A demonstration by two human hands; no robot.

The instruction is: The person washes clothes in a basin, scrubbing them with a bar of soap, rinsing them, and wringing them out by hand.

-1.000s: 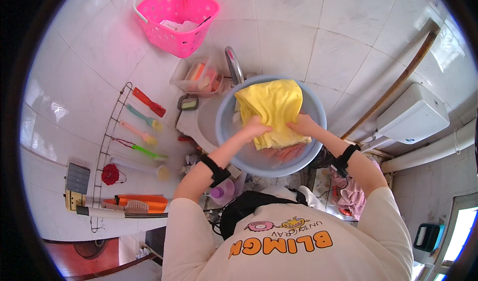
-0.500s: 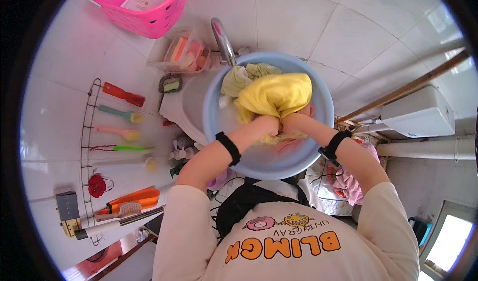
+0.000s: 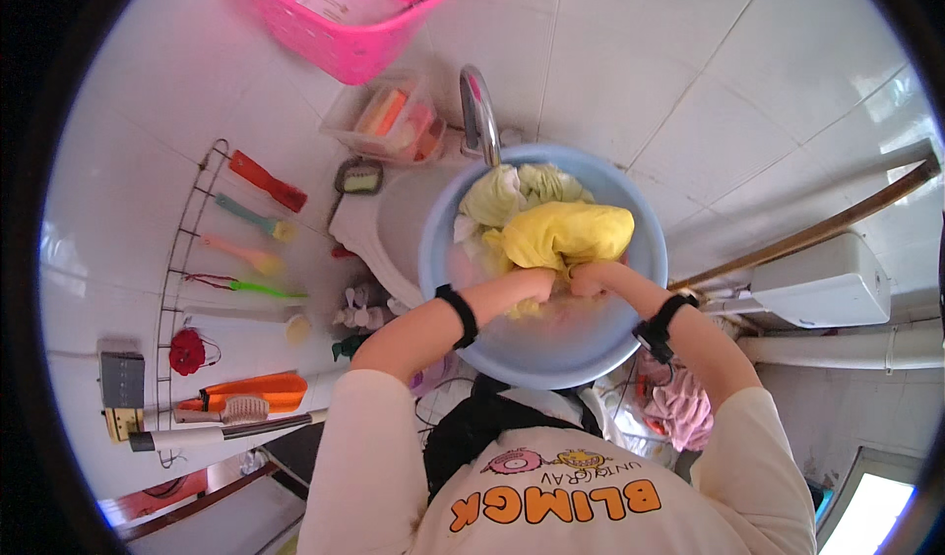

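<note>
A light blue basin [image 3: 645, 304] of cloudy water stands in front of me. In it a bright yellow cloth [image 3: 576, 235] bulges up above the water, wet and bunched. My left hand [image 3: 535, 283] and my right hand [image 3: 591, 277] are side by side at its near edge, both closed on the fabric, knuckles close together. Some fingers are hidden by folds and water. Behind the yellow cloth lies a pale green cloth [image 3: 492, 199], heaped against the far wall of the basin. Something pinkish shows dimly under the water near my hands.
A chrome faucet [image 3: 479, 112] rises behind the basin, over a white sink [image 3: 394, 225]. Left of it are a soap dish [image 3: 359, 176], a clear plastic box [image 3: 394, 127] and a pink basket [image 3: 354, 48]. Brushes hang from a wire rack [image 3: 169, 314]. A wooden pole [image 3: 817, 235] leans at right.
The view has shifted, so the basin sits lower in the picture. The yellow cloth has become flatter and narrower, and both hands still grip its near edge.
</note>
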